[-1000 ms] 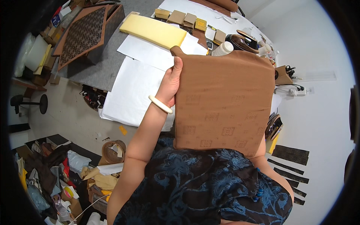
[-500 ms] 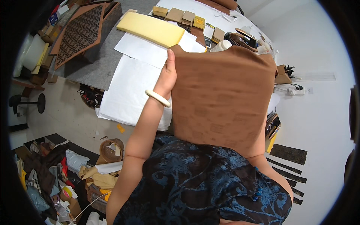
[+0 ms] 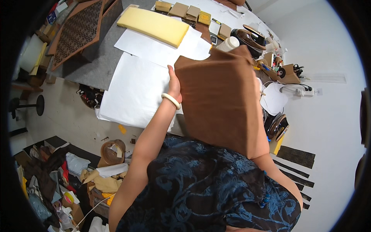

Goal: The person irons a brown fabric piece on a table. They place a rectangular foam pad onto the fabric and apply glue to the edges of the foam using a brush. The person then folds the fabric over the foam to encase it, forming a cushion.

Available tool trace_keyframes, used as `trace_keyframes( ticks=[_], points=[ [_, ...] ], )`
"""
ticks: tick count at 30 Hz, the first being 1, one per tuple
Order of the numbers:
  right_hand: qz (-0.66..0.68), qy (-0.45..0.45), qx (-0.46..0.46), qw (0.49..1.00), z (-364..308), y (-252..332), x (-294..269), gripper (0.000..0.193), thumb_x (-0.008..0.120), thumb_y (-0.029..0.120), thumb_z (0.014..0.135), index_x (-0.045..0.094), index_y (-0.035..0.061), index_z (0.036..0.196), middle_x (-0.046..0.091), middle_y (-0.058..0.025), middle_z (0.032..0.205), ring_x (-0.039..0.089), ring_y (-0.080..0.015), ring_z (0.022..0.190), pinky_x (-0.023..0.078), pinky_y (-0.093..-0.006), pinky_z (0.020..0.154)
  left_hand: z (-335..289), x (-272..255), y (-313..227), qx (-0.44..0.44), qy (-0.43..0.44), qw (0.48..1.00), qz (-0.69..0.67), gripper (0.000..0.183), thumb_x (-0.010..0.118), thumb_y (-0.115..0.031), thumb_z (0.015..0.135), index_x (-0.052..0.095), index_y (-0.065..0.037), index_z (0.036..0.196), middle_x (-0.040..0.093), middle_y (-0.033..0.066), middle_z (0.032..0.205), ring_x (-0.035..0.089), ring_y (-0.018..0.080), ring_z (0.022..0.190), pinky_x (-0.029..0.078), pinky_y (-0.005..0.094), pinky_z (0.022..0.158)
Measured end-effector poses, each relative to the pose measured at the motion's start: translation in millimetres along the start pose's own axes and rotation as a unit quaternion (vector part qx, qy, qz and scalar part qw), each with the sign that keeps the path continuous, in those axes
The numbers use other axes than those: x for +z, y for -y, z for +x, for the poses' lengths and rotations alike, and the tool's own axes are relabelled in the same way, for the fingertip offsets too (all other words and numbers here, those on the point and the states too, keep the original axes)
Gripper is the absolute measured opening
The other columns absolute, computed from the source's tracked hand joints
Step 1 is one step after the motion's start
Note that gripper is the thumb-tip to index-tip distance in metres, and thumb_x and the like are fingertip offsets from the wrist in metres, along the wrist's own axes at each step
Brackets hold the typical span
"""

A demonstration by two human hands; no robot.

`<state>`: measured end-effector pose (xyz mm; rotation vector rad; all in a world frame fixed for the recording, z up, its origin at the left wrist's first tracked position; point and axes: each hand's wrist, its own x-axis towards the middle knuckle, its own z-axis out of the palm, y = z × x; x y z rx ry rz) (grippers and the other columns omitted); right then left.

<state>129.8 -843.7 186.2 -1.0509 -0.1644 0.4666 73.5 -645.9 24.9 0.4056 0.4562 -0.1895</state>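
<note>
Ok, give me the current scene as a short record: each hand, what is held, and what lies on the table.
left hand: grips the left edge of the brown fabric panel
right hand: hidden behind the panel; only the forearm shows below it
panel: held up over the table, tilted
wrist: pale bangle on the left wrist
table: grey worktable with white paper sheets and a yellow foam slab
floor: scrap pile at lower left

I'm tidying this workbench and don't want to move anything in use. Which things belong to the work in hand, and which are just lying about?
In hand:
- brown fabric panel, held up by its left edge
- left hand, gripping that edge
- right hand, hidden behind the panel

Lying about:
- yellow foam pad
- white paper sheets
- small cardboard boxes
- patterned panel
</note>
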Motion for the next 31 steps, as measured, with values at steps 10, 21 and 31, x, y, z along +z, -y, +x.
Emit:
trace_keyframes(
  ticks=[10, 21, 31],
  points=[
    [-0.138, -0.035, 0.148, 0.979, 26.5, -132.4, -20.7, 0.017, 0.061, 0.021, 0.109, 0.069, 0.0067, 0.106, 0.073, 0.0015, 0.093, 0.066, -0.005, 0.075, 0.055, -0.0223, 0.067, 74.2, -143.7, 90.8, 0.015, -0.208, 0.976, 0.065, 0.09, 0.024, -0.073, 0.107, 0.033, -0.003, 0.162, 0.044, 0.0187, 0.162, 0.044, 0.0325, 0.148, 0.039, 0.0431, 0.12],
    [-0.199, -0.089, 0.136, 0.966, 18.0, -151.8, -51.6, 0.023, 0.06, 0.022, 0.11, 0.064, 0.0102, 0.091, 0.069, 0.0035, 0.081, 0.058, -0.0027, 0.063, 0.049, -0.0221, 0.056, 22.2, -114.2, 108.3, 0.099, -0.385, 0.881, 0.258, 0.065, 0.024, -0.047, 0.114, 0.047, 0.0, 0.153, 0.047, 0.0239, 0.159, 0.045, 0.0431, 0.145, 0.036, 0.0474, 0.12],
    [-0.19, -0.032, 0.14, 0.971, 1.3, -159.5, -27.6, 0.02, 0.061, 0.021, 0.11, 0.061, 0.0086, 0.094, 0.07, 0.0021, 0.083, 0.059, -0.0032, 0.068, 0.05, -0.0226, 0.06, 16.0, -105.5, 131.3, 0.153, -0.264, 0.951, 0.055, 0.065, 0.03, -0.048, 0.116, 0.043, 0.003, 0.154, 0.048, 0.0171, 0.156, 0.051, 0.0251, 0.137, 0.04, 0.0357, 0.116]
  ],
)
